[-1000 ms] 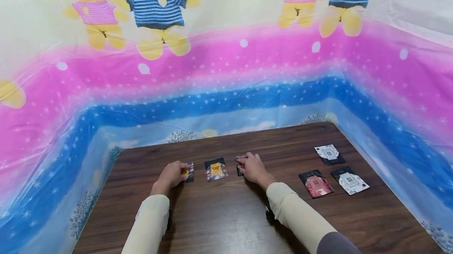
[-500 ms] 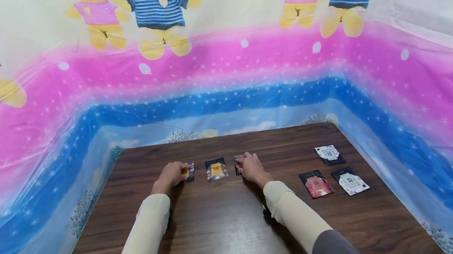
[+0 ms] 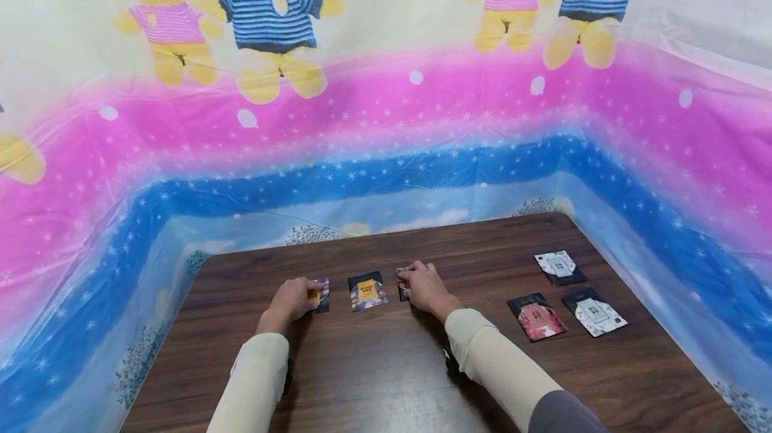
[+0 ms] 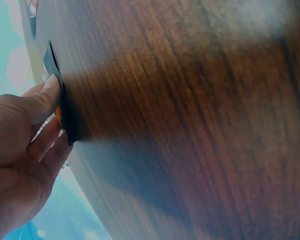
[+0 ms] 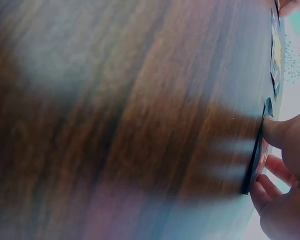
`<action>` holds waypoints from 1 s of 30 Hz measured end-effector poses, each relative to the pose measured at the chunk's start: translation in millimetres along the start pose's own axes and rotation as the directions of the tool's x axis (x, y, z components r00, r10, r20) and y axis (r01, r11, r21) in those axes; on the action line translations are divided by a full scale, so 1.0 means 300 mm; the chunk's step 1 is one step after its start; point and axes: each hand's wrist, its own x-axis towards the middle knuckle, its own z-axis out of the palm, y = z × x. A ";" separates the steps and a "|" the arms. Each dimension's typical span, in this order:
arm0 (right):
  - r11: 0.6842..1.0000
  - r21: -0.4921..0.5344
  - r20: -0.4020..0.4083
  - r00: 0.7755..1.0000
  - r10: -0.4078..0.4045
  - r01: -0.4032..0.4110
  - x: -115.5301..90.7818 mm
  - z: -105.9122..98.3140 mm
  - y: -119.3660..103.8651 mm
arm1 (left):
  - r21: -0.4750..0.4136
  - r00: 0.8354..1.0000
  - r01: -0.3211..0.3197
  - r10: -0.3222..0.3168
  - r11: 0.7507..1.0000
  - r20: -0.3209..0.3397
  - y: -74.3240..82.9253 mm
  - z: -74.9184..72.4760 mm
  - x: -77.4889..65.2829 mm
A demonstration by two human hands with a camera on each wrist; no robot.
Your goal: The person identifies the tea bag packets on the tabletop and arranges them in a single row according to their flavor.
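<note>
On the wooden table, my left hand [image 3: 292, 297] grips a flat dark sachet with an orange label [image 3: 322, 294] by its edges. In the left wrist view the thumb lies on that sachet [image 4: 68, 122] and other fingers reach its far side. A second orange-labelled sachet [image 3: 366, 291] lies flat between my hands, touched by neither. Right of it, my right hand [image 3: 427, 289] holds another dark sachet [image 3: 402, 285], mostly covered by the fingers. Thumb and fingertips meet this sachet's edges [image 5: 256, 159] in the right wrist view, where a little reddish print shows.
To the right lie a red-and-black sachet [image 3: 538, 317], a white-and-black sachet [image 3: 596, 312] and another white-and-black one [image 3: 560, 267] behind. The brown table [image 3: 374, 366] has rounded back corners. A printed bear curtain [image 3: 386, 104] hangs around its back and sides.
My right hand has slid slightly left with its sachet, narrowing the gap to the middle one. The left hand and the other sachets keep their places.
</note>
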 end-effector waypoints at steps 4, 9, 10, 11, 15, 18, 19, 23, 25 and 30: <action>0.999 0.041 -0.007 1.000 -0.008 0.008 -0.016 0.000 0.016 | -0.011 1.000 -0.015 0.015 1.000 0.002 0.001 0.012 -0.002; 0.994 0.072 -0.091 0.993 -0.072 0.079 -0.046 -0.040 0.065 | -0.013 0.999 -0.033 0.033 0.999 0.008 -0.001 0.019 0.001; 0.993 0.079 -0.108 0.991 -0.078 0.087 -0.054 -0.054 0.078 | -0.009 0.999 -0.034 0.035 0.999 0.005 -0.002 0.018 0.002; 0.992 0.087 -0.116 0.990 -0.081 0.091 -0.064 -0.069 0.091 | -0.005 0.999 -0.039 0.039 0.999 0.001 -0.003 0.017 0.003; 0.990 0.113 -0.101 0.993 -0.069 0.080 -0.120 -0.120 0.155 | -0.002 0.999 -0.036 0.036 0.999 0.002 -0.010 0.010 0.006; 0.991 0.105 -0.052 0.996 -0.079 0.084 -0.173 -0.146 0.205 | -0.008 0.999 -0.031 0.031 0.999 0.017 -0.015 0.004 0.007; 0.991 0.101 -0.041 0.995 -0.086 0.090 -0.192 -0.153 0.221 | -0.005 0.999 -0.033 0.033 0.999 0.020 -0.015 0.004 0.007; 0.991 0.079 -0.019 0.994 -0.103 0.104 -0.260 -0.175 0.280 | -0.003 0.999 -0.037 0.037 0.999 0.022 -0.017 0.006 0.008; 0.992 0.069 -0.020 0.994 -0.106 0.107 -0.289 -0.187 0.305 | -0.001 0.999 -0.041 0.041 0.999 0.018 -0.017 0.007 0.009; 0.996 0.040 -0.010 0.997 -0.076 0.077 -0.353 -0.210 0.365 | -0.002 0.999 -0.048 0.048 0.999 0.013 -0.011 0.003 0.006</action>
